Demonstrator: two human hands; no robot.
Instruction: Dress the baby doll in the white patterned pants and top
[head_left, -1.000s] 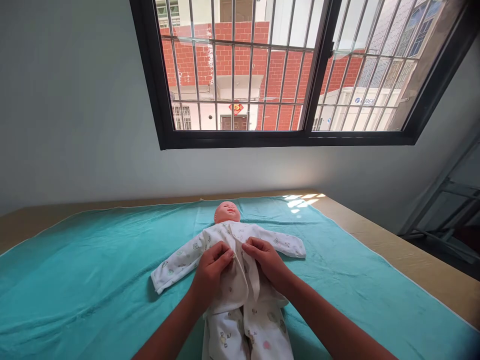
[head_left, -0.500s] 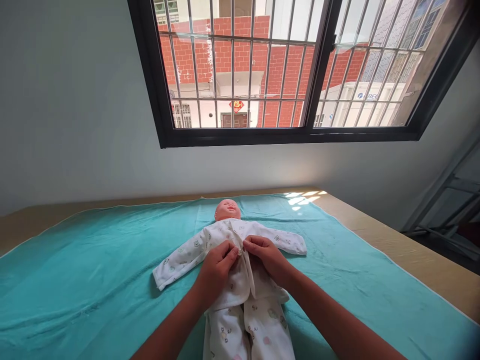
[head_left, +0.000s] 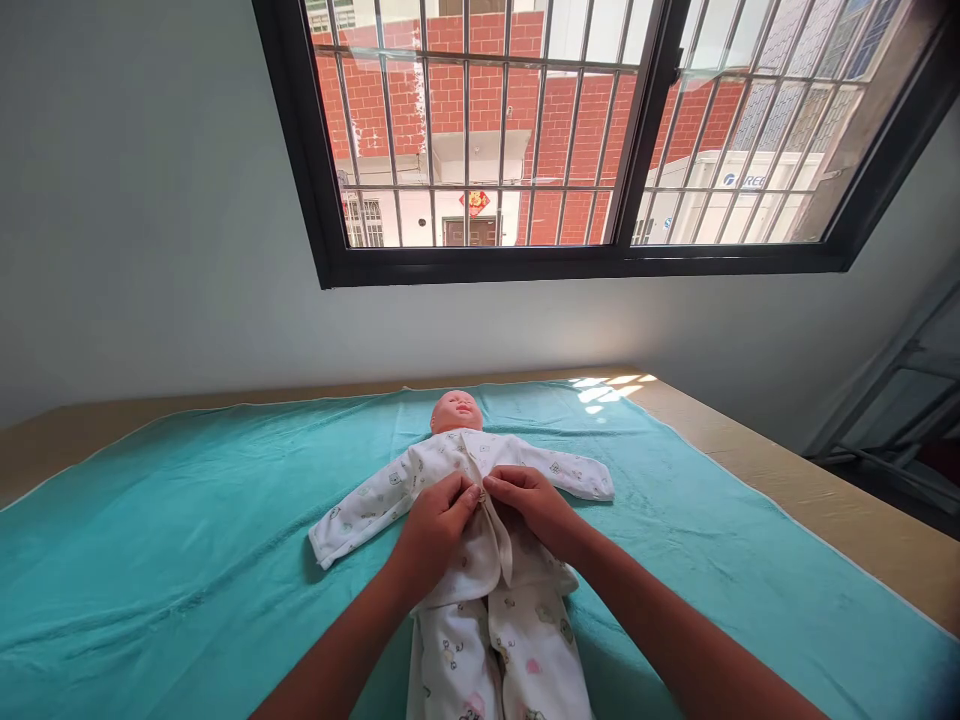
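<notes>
Head view: left hand and right hand each pinch a white printed jacket at its front opening; the doll wearing it lies centrally on teal cloth over the table, below a far barred window.

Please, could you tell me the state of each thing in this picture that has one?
Doll: lying face up, dressed
White jacket: on the doll, sleeves spread; front fastening unclear
Left hand: pinching the jacket's front edge
Right hand: pinching the opposite front edge
Trousers: below the jacket, lower ends out of view
Turquoise cloth: spread on the wooden table, slightly wrinkled
Window: barred; whether shut, unclear
</notes>
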